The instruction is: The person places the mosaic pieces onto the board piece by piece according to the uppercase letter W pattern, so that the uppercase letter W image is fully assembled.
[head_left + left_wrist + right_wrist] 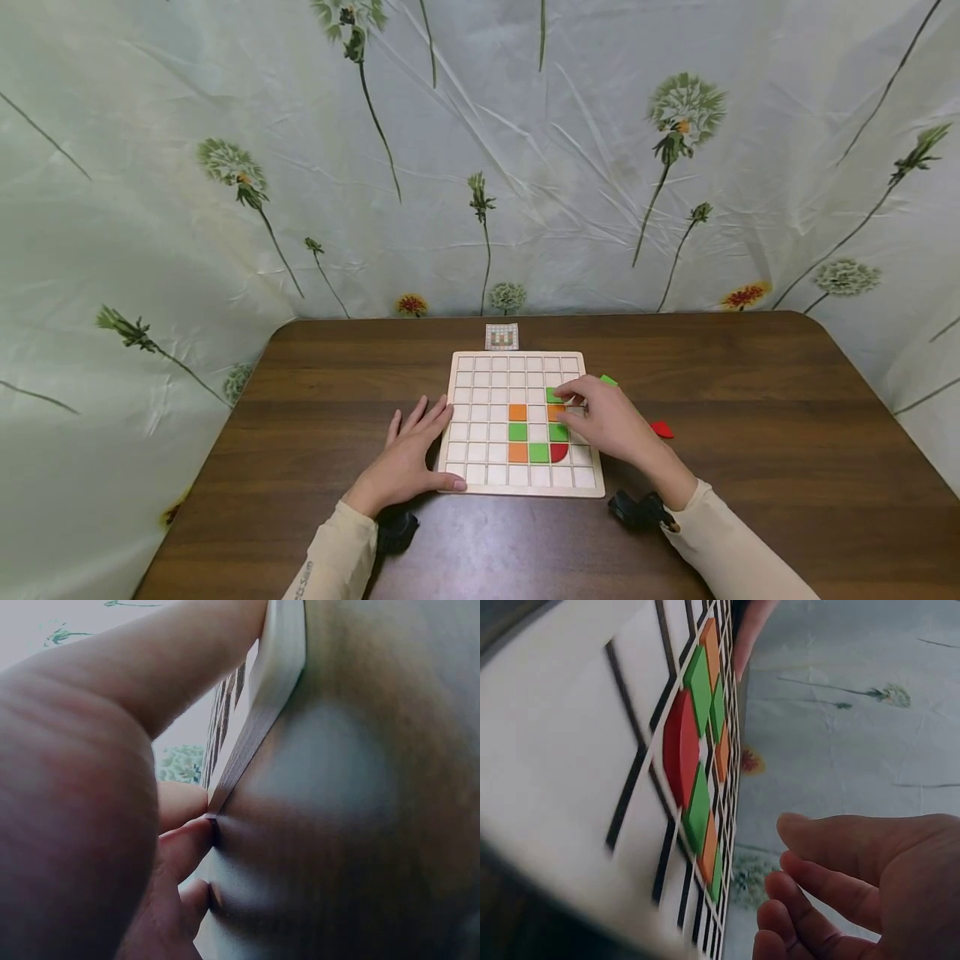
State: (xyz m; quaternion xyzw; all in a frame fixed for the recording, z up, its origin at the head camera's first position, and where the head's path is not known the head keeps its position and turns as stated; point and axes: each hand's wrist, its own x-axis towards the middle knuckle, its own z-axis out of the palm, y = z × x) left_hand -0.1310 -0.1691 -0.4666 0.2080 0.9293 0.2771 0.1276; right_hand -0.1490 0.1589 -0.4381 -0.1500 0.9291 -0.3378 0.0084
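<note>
Approx mid-build: I'm seeing 8 tiles (538, 452) sitting in board (472, 454) cells, ≥2 pcs waiting off-board.
L hand (408, 458) bracing board edge, fingers straight, not clenched; R hand (611, 417) hovering at tiles, fingers loose, AFAICT grasping nothing; red pc (662, 429), then green pc (608, 380), lying R of board; card (502, 337) sitting behind, too small to read, so I'm not confirming remaining qty.
</note>
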